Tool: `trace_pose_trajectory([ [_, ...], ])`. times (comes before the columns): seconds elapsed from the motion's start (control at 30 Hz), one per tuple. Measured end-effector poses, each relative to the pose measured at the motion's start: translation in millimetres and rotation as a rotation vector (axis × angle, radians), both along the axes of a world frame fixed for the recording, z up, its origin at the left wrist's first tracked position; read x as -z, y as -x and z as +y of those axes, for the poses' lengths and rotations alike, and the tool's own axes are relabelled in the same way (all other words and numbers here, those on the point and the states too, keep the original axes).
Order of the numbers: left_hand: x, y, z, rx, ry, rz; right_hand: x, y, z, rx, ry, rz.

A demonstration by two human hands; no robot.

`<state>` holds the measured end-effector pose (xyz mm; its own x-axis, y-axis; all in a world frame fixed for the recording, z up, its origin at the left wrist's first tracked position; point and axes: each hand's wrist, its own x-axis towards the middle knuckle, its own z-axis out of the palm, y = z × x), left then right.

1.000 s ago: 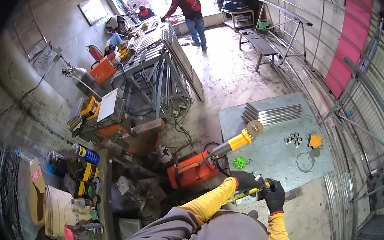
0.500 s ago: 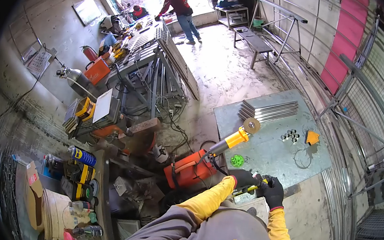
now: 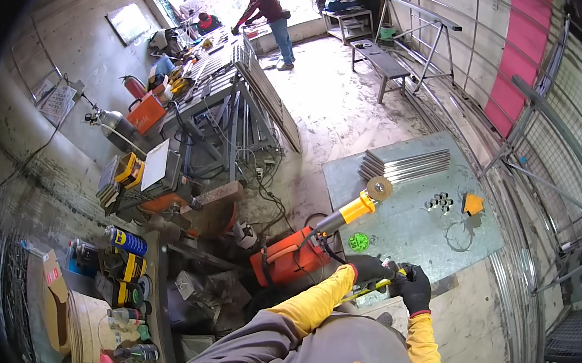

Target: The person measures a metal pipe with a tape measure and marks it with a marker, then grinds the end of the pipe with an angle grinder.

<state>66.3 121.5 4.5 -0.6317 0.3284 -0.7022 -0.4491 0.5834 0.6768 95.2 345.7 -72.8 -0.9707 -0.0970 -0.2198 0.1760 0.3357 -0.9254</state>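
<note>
Yellow strip, probably a tape measure's blade, is held near the grey metal sheet by the black-gloved right hand's curled fingers; the black-gloved left hand's finger state cannot be told. Measuring is judged underway; steadiness is called for.

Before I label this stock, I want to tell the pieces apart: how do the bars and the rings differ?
The bars are long and straight; the rings are short and round. The bars lie roughly parallel, while the rings sit in a small cluster. Both look metallic and rest on the same sheet.
</note>
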Motion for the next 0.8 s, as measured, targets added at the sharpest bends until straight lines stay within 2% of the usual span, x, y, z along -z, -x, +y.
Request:
trace_pose_trajectory([
  [0.1, 3.6, -2.2, -0.2, -0.080, -0.087, -0.062, -1.5, -0.8, -0.9, 0.000, 0.003, -0.023],
  [0.2, 0.4, -1.2, -1.4, -0.058, -0.066, -0.049, -1.3, -0.8, -2.8, 0.011, -0.032, 0.026],
  [0.3, 21.4, 2.9, -3.3, -0.013, -0.036, -0.021, -2.5, -1.1, -3.0, 0.025, -0.022, 0.008],
  [0.37, 31.3, 3.3, -2.8, -0.033, -0.056, -0.047, -2.4, -1.3, -2.4, 0.025, -0.047, 0.016],
  [0.5, 21.3, 2.1, -0.8, -0.058, -0.036, -0.072, -6.3, -0.8, -2.8, 0.010, -0.073, 0.010],
  [0.8, 52.0, 5.1, -4.4, -0.075, -0.115, -0.057, -11.5, -3.5, -5.7, 0.047, -0.073, 0.020],
])
